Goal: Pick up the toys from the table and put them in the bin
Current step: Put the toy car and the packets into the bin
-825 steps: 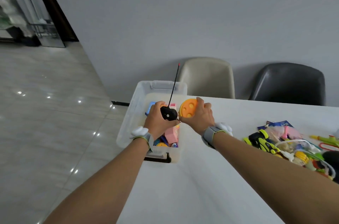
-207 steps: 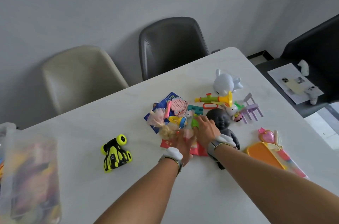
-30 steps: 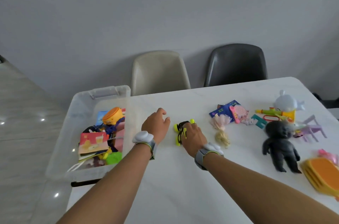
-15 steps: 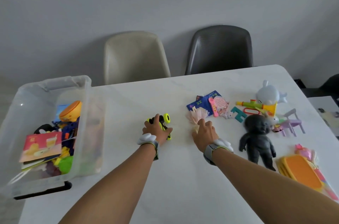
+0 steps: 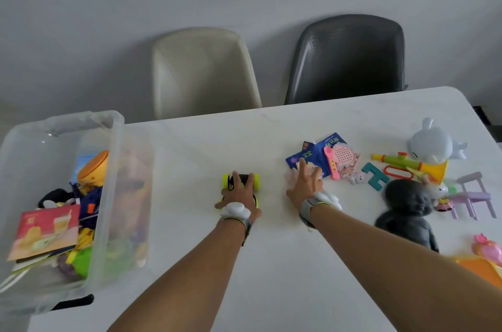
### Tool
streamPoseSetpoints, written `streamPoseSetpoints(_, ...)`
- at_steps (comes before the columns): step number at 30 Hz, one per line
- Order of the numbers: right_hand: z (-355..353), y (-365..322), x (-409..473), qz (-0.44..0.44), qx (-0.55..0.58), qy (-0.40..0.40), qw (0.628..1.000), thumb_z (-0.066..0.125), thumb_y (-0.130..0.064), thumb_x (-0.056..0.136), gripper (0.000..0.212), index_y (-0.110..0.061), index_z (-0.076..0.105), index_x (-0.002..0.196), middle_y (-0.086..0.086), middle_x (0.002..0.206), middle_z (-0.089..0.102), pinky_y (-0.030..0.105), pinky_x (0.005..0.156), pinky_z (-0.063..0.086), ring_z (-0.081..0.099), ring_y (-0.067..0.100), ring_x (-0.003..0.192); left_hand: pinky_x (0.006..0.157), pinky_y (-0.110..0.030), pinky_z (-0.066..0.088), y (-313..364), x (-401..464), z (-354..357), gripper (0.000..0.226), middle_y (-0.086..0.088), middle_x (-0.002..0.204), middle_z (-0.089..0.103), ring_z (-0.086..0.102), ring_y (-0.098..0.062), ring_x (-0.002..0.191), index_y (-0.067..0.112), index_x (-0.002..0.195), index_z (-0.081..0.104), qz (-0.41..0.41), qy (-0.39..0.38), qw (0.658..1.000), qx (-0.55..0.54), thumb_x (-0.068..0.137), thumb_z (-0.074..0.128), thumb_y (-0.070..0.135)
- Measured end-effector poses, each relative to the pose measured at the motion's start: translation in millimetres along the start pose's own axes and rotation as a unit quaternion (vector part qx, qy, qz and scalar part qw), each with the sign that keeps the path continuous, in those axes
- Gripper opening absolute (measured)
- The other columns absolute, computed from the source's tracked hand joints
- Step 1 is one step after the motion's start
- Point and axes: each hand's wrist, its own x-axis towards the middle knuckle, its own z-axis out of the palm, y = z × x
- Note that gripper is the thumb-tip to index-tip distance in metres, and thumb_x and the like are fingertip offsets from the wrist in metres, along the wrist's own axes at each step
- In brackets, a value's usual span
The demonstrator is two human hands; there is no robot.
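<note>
The left hand (image 5: 239, 197) has just closed over the yellow-and-black toy car (image 5: 241, 182) mid-bench. The right hand (image 5: 305, 185), fingers spread, now reaches onto a pale doll (image 5: 292, 176) toward the right edge. Both should go next into the bin (image 5: 114, 168) at the left edge.

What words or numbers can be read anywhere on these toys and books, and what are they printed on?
"宝宝": large yellow characters on the blue booklet, seen upside down; I am not certain of them.
Lighter print near that booklet's far edge: too blurred to read.
Pink card in the clear bin: shows drink pictures; any print is too small to read.
Pink toy phone: a grid of dots, no legible text.
Nothing else carries readable text.
</note>
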Motion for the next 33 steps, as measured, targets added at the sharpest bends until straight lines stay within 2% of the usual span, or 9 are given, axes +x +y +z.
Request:
streamPoseSetpoints(5,4,-4,15,0.009,-0.039,-0.022,0.999,0.058,-0.008,0.088,0.069,-0.027,0.021,0.144,0.023,0.15,0.018,0.055,0.097,0.046,0.041,0.043,0.128,0.091,-0.053,0.05,0,-1,1,0.098,-0.006,0.165,-0.007,0.035,-0.043,0.131,0.039,0.157,0.005,-0.004,0.026,1.0,0.014,0.082,0.068,0.034)
streamPoseSetpoints(8,7,0,18,0.002,-0.018,-0.023,1.0,0.065,-0.011,0.085,0.066,-0.023,0.026,0.137,0.024,0.147,0.023,0.052,0.093,0.049,0.049,0.043,0.121,0.09,-0.05,0.051,1,-3,3,0.095,-0.005,0.165,-0.006,0.038,-0.041,0.126,0.039,0.157,0.007,-0.002,0.043,0.999,0.013,0.082,0.065,0.032)
streamPoseSetpoints(12,7,-5,23,0.003,0.085,0.086,0.993,0.059,-0.013,0.079,0.054,-0.021,0.032,0.125,0.01,0.114,0.041,0.041,0.072,0.043,0.052,0.037,0.1,0.09,-0.05,0.05,3,2,5,0.101,-0.004,0.164,-0.007,0.039,-0.04,0.125,0.041,0.156,0.006,-0.017,0.037,0.999,0.012,0.079,0.071,0.038)
streamPoseSetpoints(15,-6,-11,30,0.007,0.115,0.142,0.983,0.06,-0.022,0.081,0.048,-0.019,0.036,0.123,0.008,0.111,0.044,0.039,0.07,0.041,0.051,0.032,0.095,0.091,-0.05,0.05,3,5,8,0.103,-0.003,0.165,-0.008,0.037,-0.041,0.128,0.043,0.156,0.005,-0.023,0.035,0.999,0.01,0.078,0.073,0.04)
streamPoseSetpoints(20,-24,0,44,0.03,0.014,0.087,0.996,0.065,-0.015,0.09,0.039,-0.005,0.051,0.124,0.019,0.139,0.032,0.044,0.084,0.049,0.05,0.039,0.112,0.09,-0.05,0.049,1,8,16,0.102,-0.001,0.164,-0.01,0.037,-0.04,0.127,0.046,0.154,0.003,-0.025,0.055,0.998,-0.002,0.077,0.07,0.038)
streamPoseSetpoints(23,-26,13,43,0.014,-0.039,0.026,0.999,0.062,-0.034,0.094,0.04,-0.012,0.054,0.126,0.013,0.157,0.009,0.044,0.095,0.044,0.048,0.037,0.124,0.088,-0.051,0.049,-1,9,20,0.104,-0.001,0.164,-0.01,0.037,-0.039,0.125,0.047,0.153,0.004,-0.027,0.064,0.998,-0.007,0.074,0.071,0.038)
streamPoseSetpoints(25,-26,17,40,-0.001,-0.067,-0.017,0.998,0.055,-0.042,0.097,0.043,-0.017,0.051,0.132,0.009,0.161,0.004,0.041,0.1,0.041,0.05,0.034,0.127,0.087,-0.05,0.049,-1,10,23,0.103,-0.001,0.163,-0.009,0.038,-0.039,0.123,0.047,0.152,0.005,-0.024,0.074,0.997,-0.008,0.074,0.071,0.036)
streamPoseSetpoints(29,-24,19,37,-0.029,-0.078,-0.005,0.997,0.058,-0.037,0.096,0.048,-0.01,0.051,0.135,0.009,0.145,0.037,0.042,0.099,0.045,0.055,0.035,0.117,0.086,-0.049,0.049,-2,11,24,0.102,-0.001,0.163,-0.008,0.039,-0.039,0.122,0.047,0.152,0.006,-0.026,0.08,0.996,-0.003,0.074,0.07,0.037)
streamPoseSetpoints(33,-24,20,29,-0.021,-0.065,-0.008,0.998,0.061,-0.029,0.097,0.04,-0.005,0.053,0.128,0.011,0.134,0.043,0.04,0.092,0.047,0.055,0.034,0.111,0.086,-0.049,0.049,-2,11,24,0.101,-0.001,0.163,-0.009,0.038,-0.039,0.123,0.046,0.153,0.005,-0.024,0.077,0.997,0.001,0.076,0.069,0.036)
